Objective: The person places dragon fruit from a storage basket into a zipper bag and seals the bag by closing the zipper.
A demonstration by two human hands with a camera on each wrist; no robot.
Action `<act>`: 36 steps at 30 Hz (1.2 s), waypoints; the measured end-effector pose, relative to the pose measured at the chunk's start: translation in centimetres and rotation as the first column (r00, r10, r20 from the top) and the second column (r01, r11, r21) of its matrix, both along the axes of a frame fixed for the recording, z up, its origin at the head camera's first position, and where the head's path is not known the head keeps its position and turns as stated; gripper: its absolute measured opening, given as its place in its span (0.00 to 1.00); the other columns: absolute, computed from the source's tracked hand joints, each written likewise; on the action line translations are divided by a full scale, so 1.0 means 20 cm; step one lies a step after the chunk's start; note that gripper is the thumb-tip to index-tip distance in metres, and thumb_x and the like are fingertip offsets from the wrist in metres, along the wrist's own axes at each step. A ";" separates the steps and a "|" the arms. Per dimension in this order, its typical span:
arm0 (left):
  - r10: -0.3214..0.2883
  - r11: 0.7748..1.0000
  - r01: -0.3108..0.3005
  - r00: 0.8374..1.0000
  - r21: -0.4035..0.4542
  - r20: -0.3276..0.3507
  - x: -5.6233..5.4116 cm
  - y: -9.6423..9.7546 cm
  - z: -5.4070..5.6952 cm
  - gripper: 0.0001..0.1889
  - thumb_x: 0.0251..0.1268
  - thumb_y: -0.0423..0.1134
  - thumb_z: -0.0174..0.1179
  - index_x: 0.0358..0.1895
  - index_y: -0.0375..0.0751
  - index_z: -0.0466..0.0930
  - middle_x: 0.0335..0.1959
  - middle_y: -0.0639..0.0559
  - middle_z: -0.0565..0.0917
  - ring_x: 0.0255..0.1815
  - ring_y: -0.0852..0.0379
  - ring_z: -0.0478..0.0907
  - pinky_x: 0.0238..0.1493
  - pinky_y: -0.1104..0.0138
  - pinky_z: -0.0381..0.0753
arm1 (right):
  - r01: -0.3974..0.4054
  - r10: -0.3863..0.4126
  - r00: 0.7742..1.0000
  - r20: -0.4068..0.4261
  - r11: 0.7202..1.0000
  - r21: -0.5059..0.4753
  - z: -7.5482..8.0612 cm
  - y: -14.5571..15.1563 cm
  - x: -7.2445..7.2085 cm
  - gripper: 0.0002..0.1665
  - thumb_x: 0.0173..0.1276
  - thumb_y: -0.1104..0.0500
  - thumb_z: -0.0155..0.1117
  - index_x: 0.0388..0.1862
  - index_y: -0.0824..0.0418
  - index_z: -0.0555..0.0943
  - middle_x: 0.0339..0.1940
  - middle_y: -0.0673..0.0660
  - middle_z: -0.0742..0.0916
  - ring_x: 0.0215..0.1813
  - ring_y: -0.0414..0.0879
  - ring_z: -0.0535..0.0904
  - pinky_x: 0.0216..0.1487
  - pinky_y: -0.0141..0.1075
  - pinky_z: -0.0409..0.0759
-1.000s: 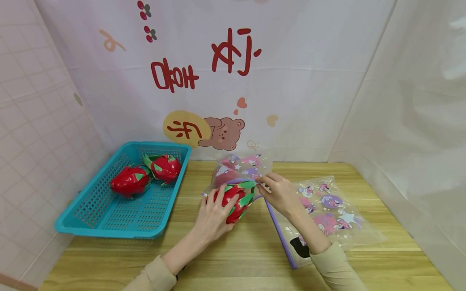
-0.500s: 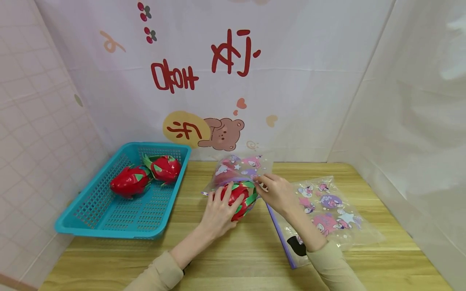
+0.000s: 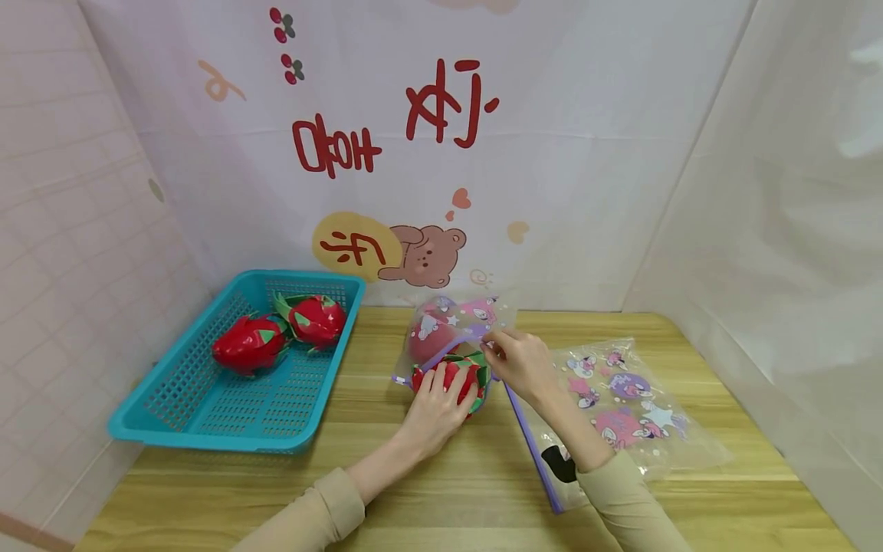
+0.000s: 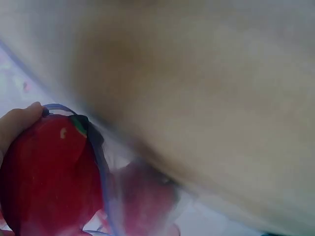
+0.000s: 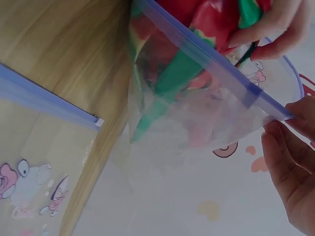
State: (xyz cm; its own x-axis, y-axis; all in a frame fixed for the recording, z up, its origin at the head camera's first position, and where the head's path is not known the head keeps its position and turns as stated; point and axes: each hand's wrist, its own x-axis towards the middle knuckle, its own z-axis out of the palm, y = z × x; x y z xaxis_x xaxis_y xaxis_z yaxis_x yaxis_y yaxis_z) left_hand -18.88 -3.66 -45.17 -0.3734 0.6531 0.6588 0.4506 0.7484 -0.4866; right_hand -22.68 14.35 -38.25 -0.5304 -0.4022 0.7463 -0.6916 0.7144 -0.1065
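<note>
My left hand grips a red dragon fruit with green leaf tips, fingers spread over its top. The fruit sits in the mouth of a clear zip bag printed with pink and purple cartoons. Its green leaves show through the plastic in the right wrist view. My right hand pinches the bag's purple zip edge between thumb and fingers, lifting that side. Deeper in the bag lies another reddish fruit, blurred by the film. Much of the left wrist view is filled by a blurred pale shape.
To the left stands a turquoise plastic basket with two more dragon fruits inside. A second printed zip bag lies flat on the wooden table at the right, under my right forearm. A printed curtain hangs behind the table.
My left hand has pushed the dragon fruit forward, from in front of the bag into its mouth. The zip edge now arches over the fruit. My right hand keeps its pinch in nearly the same place.
</note>
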 end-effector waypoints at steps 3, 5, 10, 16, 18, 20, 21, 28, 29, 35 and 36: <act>0.019 0.998 -0.016 0.999 -0.065 0.038 0.00 0.00 -0.01 0.26 0.41 0.51 0.73 0.49 0.56 0.80 0.54 0.47 0.78 0.50 0.42 0.79 0.48 0.59 0.79 | -0.002 0.002 1.000 0.021 1.000 -0.004 -0.01 0.01 0.00 0.03 0.54 0.67 0.68 0.27 0.62 0.83 0.19 0.53 0.85 0.18 0.39 0.78 0.19 0.26 0.73; 0.037 0.994 -0.028 0.996 -0.105 0.079 0.01 0.00 0.00 0.31 0.38 0.52 0.75 0.53 0.56 0.78 0.59 0.44 0.76 0.54 0.43 0.77 0.51 0.60 0.79 | 0.004 -0.004 0.999 0.037 1.000 -0.003 -0.02 0.01 0.00 0.02 0.55 0.67 0.68 0.27 0.62 0.83 0.20 0.54 0.86 0.18 0.40 0.79 0.19 0.26 0.73; 0.030 0.988 -0.003 0.985 -0.157 0.170 0.05 -0.02 0.03 0.39 0.34 0.50 0.78 0.59 0.54 0.74 0.65 0.38 0.70 0.63 0.46 0.73 0.61 0.64 0.75 | 0.024 -0.024 0.999 0.049 1.000 0.011 -0.02 0.02 -0.01 0.01 0.56 0.65 0.68 0.27 0.62 0.83 0.20 0.54 0.86 0.19 0.42 0.81 0.19 0.27 0.74; -0.014 0.976 0.053 0.983 -0.209 0.181 0.06 -0.02 0.03 0.38 0.33 0.49 0.77 0.58 0.56 0.75 0.66 0.40 0.71 0.66 0.47 0.70 0.67 0.56 0.70 | 0.074 -0.076 0.996 0.046 0.997 0.038 -0.02 0.00 -0.03 0.01 0.57 0.63 0.67 0.26 0.60 0.84 0.19 0.52 0.85 0.18 0.41 0.79 0.18 0.28 0.72; -0.002 0.972 0.044 0.984 -0.231 0.180 0.05 -0.01 0.04 0.38 0.33 0.50 0.76 0.58 0.57 0.74 0.67 0.41 0.70 0.67 0.47 0.70 0.68 0.55 0.69 | 0.086 -0.087 0.995 0.039 0.996 0.033 -0.02 -0.01 -0.03 0.01 0.55 0.64 0.68 0.26 0.60 0.84 0.18 0.52 0.85 0.17 0.41 0.78 0.16 0.28 0.71; 0.004 0.968 0.042 0.984 -0.249 0.180 0.04 0.00 0.05 0.39 0.33 0.51 0.76 0.58 0.58 0.74 0.66 0.41 0.71 0.67 0.46 0.70 0.68 0.56 0.69 | 0.095 -0.096 0.995 0.028 0.995 0.023 -0.01 -0.01 -0.03 0.02 0.54 0.65 0.69 0.25 0.60 0.84 0.17 0.52 0.84 0.16 0.41 0.77 0.15 0.27 0.70; 0.011 0.963 0.039 0.983 -0.266 0.183 0.04 0.00 0.05 0.39 0.34 0.52 0.76 0.58 0.57 0.73 0.66 0.41 0.71 0.67 0.46 0.70 0.68 0.57 0.69 | 0.101 -0.101 0.995 0.013 0.995 0.024 -0.02 -0.02 -0.04 0.02 0.53 0.65 0.70 0.25 0.60 0.84 0.17 0.52 0.84 0.16 0.41 0.77 0.15 0.28 0.70; 0.036 0.923 0.042 0.980 -0.382 0.194 0.03 0.03 0.09 0.40 0.37 0.57 0.74 0.62 0.58 0.71 0.66 0.43 0.70 0.68 0.47 0.68 0.69 0.59 0.68 | 0.141 -0.140 0.990 -0.032 0.989 0.042 -0.01 -0.05 -0.07 0.02 0.55 0.61 0.70 0.26 0.58 0.84 0.17 0.50 0.85 0.15 0.41 0.77 0.14 0.30 0.69; 0.036 0.919 0.045 0.980 -0.391 0.197 0.03 0.04 0.10 0.41 0.37 0.57 0.73 0.62 0.58 0.70 0.67 0.42 0.70 0.69 0.47 0.67 0.69 0.59 0.67 | 0.143 -0.141 0.990 -0.028 0.989 0.040 -0.01 -0.05 -0.08 0.03 0.55 0.60 0.70 0.27 0.57 0.84 0.17 0.51 0.86 0.15 0.41 0.76 0.14 0.30 0.69; 0.045 0.938 0.037 0.973 -0.345 0.227 0.00 0.03 0.09 0.42 0.34 0.55 0.75 0.61 0.56 0.69 0.68 0.43 0.68 0.69 0.48 0.67 0.69 0.59 0.68 | 0.123 -0.121 0.990 -0.073 0.992 0.035 0.00 -0.06 -0.08 0.05 0.54 0.59 0.72 0.25 0.57 0.84 0.18 0.51 0.86 0.15 0.41 0.77 0.14 0.29 0.68; 0.047 0.945 0.033 0.971 -0.325 0.235 0.00 0.02 0.09 0.41 0.35 0.54 0.75 0.60 0.55 0.69 0.68 0.44 0.68 0.69 0.49 0.67 0.68 0.59 0.68 | 0.118 -0.114 0.989 -0.092 0.992 0.036 0.00 -0.05 -0.08 0.05 0.54 0.60 0.72 0.25 0.58 0.84 0.19 0.51 0.85 0.15 0.42 0.77 0.14 0.29 0.68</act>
State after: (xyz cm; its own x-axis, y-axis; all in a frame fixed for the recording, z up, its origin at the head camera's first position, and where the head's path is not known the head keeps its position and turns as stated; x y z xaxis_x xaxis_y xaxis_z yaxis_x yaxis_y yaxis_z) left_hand -18.92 -3.16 -43.42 -0.4971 0.8127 0.3041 0.5775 0.5714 -0.5831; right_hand -24.18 13.34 -38.32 -0.5072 -0.3733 0.7768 -0.6091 0.7929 -0.0167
